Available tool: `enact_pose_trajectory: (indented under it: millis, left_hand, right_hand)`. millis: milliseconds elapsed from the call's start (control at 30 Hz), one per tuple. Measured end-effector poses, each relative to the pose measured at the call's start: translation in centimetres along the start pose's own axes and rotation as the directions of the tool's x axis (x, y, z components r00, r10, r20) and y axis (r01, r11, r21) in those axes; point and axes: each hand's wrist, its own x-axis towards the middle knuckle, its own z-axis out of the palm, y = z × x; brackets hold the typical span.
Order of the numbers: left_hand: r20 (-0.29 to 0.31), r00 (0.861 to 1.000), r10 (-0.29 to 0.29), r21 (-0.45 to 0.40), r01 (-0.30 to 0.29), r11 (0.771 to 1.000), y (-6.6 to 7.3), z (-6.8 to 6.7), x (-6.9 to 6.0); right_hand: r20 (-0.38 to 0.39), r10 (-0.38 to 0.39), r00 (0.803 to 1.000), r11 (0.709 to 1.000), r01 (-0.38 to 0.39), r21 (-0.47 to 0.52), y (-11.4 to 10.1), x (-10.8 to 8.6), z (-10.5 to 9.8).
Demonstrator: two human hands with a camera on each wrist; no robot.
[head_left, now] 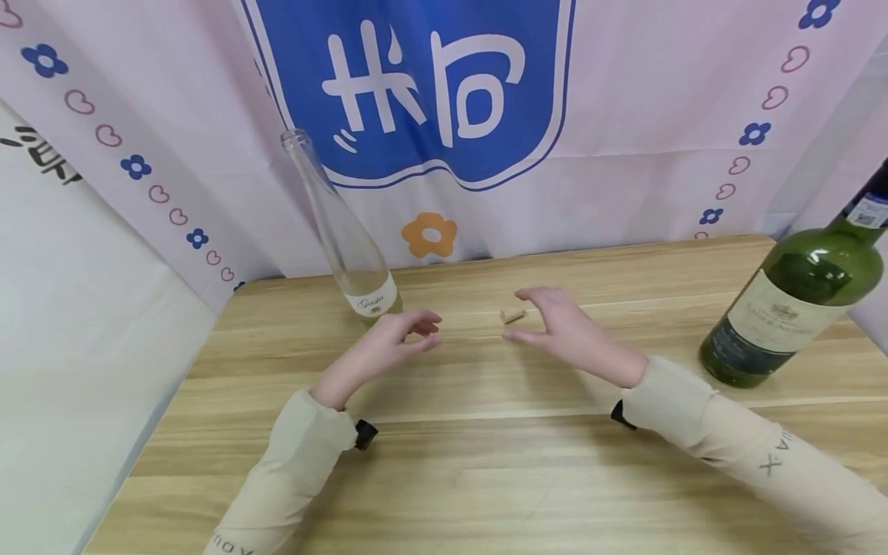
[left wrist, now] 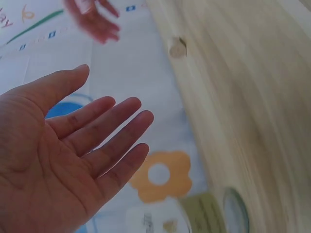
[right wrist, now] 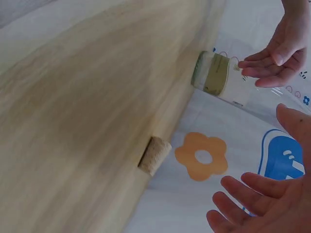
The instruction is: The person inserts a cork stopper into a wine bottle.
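A small cork (head_left: pixel 512 315) lies on its side on the wooden table, between the two hands and nearer the right one. My right hand (head_left: pixel 565 327) hovers close to it with spread, relaxed fingers and touches nothing; the cork (right wrist: pixel 155 156) also shows in the right wrist view. My left hand (head_left: pixel 388 347) is held in the air just in front of the clear bottle (head_left: pixel 347 247), palm turned inward, fingers loose and holding nothing. In the left wrist view the left hand (left wrist: pixel 77 145) has its fingers extended, with the cork (left wrist: pixel 178 48) beyond.
A green wine bottle (head_left: pixel 784 308) with a cream and dark label stands at the table's right side. Behind the wooden table (head_left: pixel 444 478) hangs a pale cloth (head_left: pixel 638 185) with a blue emblem, hearts and flowers. The clear bottle stands near the back left edge.
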Motion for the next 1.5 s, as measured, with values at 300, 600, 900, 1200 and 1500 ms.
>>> enact_pose_trajectory:
  millis: [300, 600, 900, 1200, 1500]
  left_hand:
    - [-0.146, 0.989, -0.013, -0.074, 0.002, 0.997, -1.6, -2.9, -1.8]
    - [-0.274, 0.960, -0.061, -0.092, 0.037, 0.995, -2.6, -6.2, -3.5]
    - [-0.413, 0.909, -0.051, -0.049, 0.034, 0.998, -2.1, -8.2, -3.5]
    - [-0.548, 0.808, -0.216, -0.091, 0.199, 0.976, -2.3, -9.3, -3.1]
    - [-0.604, 0.731, -0.317, -0.290, 0.169, 0.942, -4.1, -9.3, -0.8]
  right_hand:
    - [0.100, 0.044, 0.994, 0.997, -0.050, 0.058, -1.3, 2.1, 2.2]
    - [0.094, 0.031, 0.995, 0.995, -0.040, 0.088, -3.5, 5.0, 4.0]
    - [0.084, 0.020, 0.996, 0.989, -0.033, 0.147, -5.7, 8.1, 5.7]
    - [0.090, 0.016, 0.996, 0.974, -0.036, 0.225, -7.4, 10.6, 7.8]
    - [-0.007, -0.026, 1.000, 0.893, 0.027, 0.450, -8.1, 13.5, 9.9]
